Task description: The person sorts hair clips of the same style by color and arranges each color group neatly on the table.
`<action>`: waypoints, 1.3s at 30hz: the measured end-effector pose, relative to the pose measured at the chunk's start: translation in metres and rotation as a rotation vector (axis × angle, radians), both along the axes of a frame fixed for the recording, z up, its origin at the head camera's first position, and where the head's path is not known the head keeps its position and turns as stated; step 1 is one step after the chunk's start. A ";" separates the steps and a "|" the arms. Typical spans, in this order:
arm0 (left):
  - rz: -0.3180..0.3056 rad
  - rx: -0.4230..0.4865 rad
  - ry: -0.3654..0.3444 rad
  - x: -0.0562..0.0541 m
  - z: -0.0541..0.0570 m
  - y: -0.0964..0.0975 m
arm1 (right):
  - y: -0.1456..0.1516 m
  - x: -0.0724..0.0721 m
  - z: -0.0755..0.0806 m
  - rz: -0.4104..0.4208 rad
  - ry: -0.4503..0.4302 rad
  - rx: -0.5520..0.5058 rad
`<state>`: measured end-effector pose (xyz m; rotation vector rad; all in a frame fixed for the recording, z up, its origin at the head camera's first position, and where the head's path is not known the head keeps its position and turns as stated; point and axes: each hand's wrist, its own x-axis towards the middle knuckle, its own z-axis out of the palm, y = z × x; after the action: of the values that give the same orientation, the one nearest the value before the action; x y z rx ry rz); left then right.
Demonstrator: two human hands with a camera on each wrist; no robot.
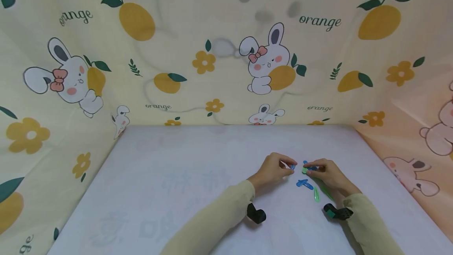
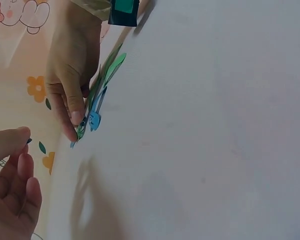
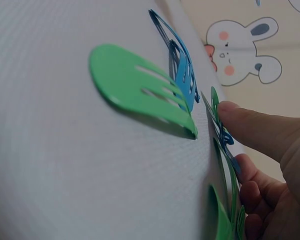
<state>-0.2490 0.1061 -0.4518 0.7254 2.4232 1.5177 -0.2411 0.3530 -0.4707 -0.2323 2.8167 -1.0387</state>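
My left hand (image 1: 273, 170) pinches a small blue hair clip (image 1: 292, 167) between thumb and fingertips, raised a little over the table. To its right, my right hand (image 1: 327, 174) has its thumb and fingers bent about green and blue hair clips on the table; which one it pinches is hard to tell. A green clip (image 1: 304, 170) shows at its fingertips. Nearer me lie crossed blue clips (image 1: 304, 184) and another green clip (image 1: 316, 194). In the right wrist view, a wide slotted green clip (image 3: 125, 82) lies in front of a blue slotted clip (image 3: 186, 75).
The white table (image 1: 170, 176) carries faint printed marks. Cloth with rabbits and oranges (image 1: 198, 30) hangs at the back and both sides. Black wrist devices (image 1: 256, 213) sit below both wrists, close over the table.
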 end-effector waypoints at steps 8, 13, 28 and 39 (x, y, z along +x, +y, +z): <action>-0.001 0.027 0.010 0.002 0.003 -0.020 | 0.002 0.002 -0.003 0.001 0.002 0.019; 0.008 0.030 0.007 0.003 0.005 -0.031 | 0.004 0.002 -0.002 0.000 0.012 0.018; 0.080 0.085 -0.007 0.000 0.003 -0.099 | 0.001 0.000 0.001 0.011 0.002 0.013; 0.135 0.060 -0.019 -0.007 -0.005 -0.152 | 0.000 -0.001 -0.003 0.001 -0.017 0.008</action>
<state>-0.2561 -0.0460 -0.4568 0.5647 2.4674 1.6451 -0.2423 0.3527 -0.4733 -0.2225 2.8045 -1.0247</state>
